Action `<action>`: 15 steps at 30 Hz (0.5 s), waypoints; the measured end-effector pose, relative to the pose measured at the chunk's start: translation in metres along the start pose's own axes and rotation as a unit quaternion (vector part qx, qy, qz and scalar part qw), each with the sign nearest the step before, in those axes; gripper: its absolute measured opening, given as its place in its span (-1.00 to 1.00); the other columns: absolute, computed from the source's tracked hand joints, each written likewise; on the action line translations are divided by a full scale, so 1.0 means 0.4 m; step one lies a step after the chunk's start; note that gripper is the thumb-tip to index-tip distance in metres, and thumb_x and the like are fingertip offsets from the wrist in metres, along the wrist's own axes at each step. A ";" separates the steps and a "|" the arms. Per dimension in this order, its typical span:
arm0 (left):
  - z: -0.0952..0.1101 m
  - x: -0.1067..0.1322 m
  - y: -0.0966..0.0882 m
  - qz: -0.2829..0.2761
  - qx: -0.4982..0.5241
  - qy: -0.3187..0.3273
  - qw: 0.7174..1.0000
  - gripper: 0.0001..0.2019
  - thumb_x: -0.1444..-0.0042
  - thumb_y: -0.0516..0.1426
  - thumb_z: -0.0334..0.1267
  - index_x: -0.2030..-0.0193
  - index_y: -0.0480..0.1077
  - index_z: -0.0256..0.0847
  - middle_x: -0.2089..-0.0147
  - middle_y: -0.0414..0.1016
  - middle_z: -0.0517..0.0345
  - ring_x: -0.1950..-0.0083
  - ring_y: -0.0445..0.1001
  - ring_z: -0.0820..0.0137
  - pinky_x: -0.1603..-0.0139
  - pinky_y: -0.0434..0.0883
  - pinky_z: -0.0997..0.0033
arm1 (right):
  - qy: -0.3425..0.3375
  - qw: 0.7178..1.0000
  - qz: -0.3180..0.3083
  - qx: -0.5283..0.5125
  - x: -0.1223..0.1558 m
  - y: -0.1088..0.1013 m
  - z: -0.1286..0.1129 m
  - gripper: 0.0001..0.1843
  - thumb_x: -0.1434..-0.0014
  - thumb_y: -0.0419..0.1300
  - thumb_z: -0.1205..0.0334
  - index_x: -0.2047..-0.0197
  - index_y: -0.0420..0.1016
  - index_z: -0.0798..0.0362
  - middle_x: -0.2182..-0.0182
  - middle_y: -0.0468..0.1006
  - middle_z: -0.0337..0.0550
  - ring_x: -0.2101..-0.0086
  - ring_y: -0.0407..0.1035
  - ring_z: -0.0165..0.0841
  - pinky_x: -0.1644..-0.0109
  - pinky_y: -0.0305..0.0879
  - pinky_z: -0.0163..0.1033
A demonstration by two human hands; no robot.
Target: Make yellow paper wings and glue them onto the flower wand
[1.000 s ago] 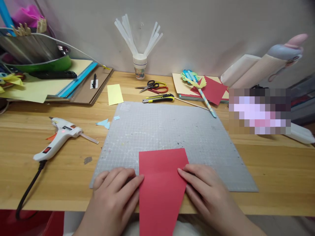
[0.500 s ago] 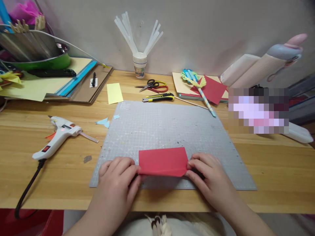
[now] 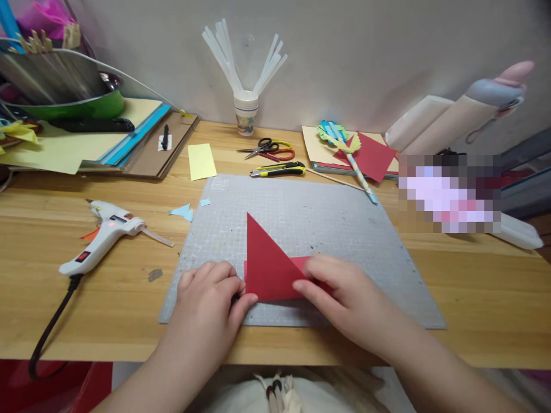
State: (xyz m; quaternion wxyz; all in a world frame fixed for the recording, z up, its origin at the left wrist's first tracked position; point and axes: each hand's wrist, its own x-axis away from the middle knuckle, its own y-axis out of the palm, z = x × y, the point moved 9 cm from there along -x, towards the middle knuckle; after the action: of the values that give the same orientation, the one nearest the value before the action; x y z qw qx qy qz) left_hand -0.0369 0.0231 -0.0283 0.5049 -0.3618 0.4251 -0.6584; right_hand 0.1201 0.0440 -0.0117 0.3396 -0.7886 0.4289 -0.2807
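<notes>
A sheet of red paper [image 3: 271, 261] lies over the near half of the grey cutting mat [image 3: 284, 212]. One part is folded into a triangle whose tip points away from me, and a flat strip of the sheet shows behind it. My left hand [image 3: 215, 298] pinches the paper's near left corner between thumb and fingers. My right hand [image 3: 336, 292] grips the right side, thumb in front and fingers behind. The right end of the sheet is hidden behind that hand.
Left of the mat lie a glue gun [image 3: 105, 235] and light blue scraps [image 3: 183, 212]. Beyond it are a utility knife [image 3: 278, 170], scissors [image 3: 262, 149], a yellow paper [image 3: 202, 162] and a paper cup [image 3: 245, 115] holding white sticks. A paper flower [image 3: 340, 140] rests at the back right.
The red paper's flat rectangle now has a triangular flap standing toward the far side. My right hand has moved left and in over the sheet; my left hand stays at its corner.
</notes>
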 end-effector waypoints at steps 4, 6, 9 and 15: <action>-0.003 -0.002 -0.004 0.005 -0.008 -0.012 1.000 -0.79 -0.10 0.11 -0.12 0.48 0.36 -0.15 0.36 0.38 0.20 0.23 0.30 0.29 0.20 0.08 0.22 | 0.036 0.998 0.025 0.042 -0.057 0.025 0.029 -0.60 -0.28 -0.05 0.08 0.56 0.17 0.06 0.60 0.33 -0.30 0.55 0.16 -0.46 0.48 -0.06 -0.30; -0.005 0.006 -0.010 0.037 -0.023 -0.015 0.999 -0.79 -0.09 0.12 -0.11 0.46 0.34 -0.17 0.37 0.38 0.20 0.25 0.29 0.30 0.20 0.09 0.23 | 0.050 0.995 0.045 0.079 -0.069 0.030 0.043 -0.59 -0.26 -0.03 0.09 0.58 0.15 0.06 0.62 0.32 -0.30 0.57 0.14 -0.46 0.49 -0.11 -0.29; 0.016 0.035 -0.015 0.087 -0.025 0.033 0.995 -0.89 -0.16 0.07 -0.22 0.30 0.38 -0.16 0.33 0.40 0.18 0.27 0.29 0.34 0.20 0.11 0.25 | 0.048 0.989 0.067 0.124 -0.072 0.032 0.041 -0.62 -0.25 -0.03 0.11 0.56 0.17 0.06 0.60 0.34 -0.28 0.55 0.16 -0.45 0.48 -0.15 -0.29; 0.058 0.105 -0.019 0.156 -0.042 0.124 0.979 -0.72 -0.16 0.05 -0.36 -0.01 0.40 -0.13 0.35 0.38 0.17 0.29 0.30 0.35 0.22 0.11 0.29 | 0.046 0.984 0.068 0.159 -0.074 0.036 0.035 -0.63 -0.26 -0.03 0.12 0.56 0.21 0.06 0.59 0.38 -0.26 0.55 0.19 -0.44 0.49 -0.17 -0.28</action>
State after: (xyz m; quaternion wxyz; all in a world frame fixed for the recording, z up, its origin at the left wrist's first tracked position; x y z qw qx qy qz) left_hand -0.0281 -0.0212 -0.0105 0.5293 -0.2279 0.5631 -0.5923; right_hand 0.1092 0.0679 -0.0360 0.4584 -0.6799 0.4467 -0.3578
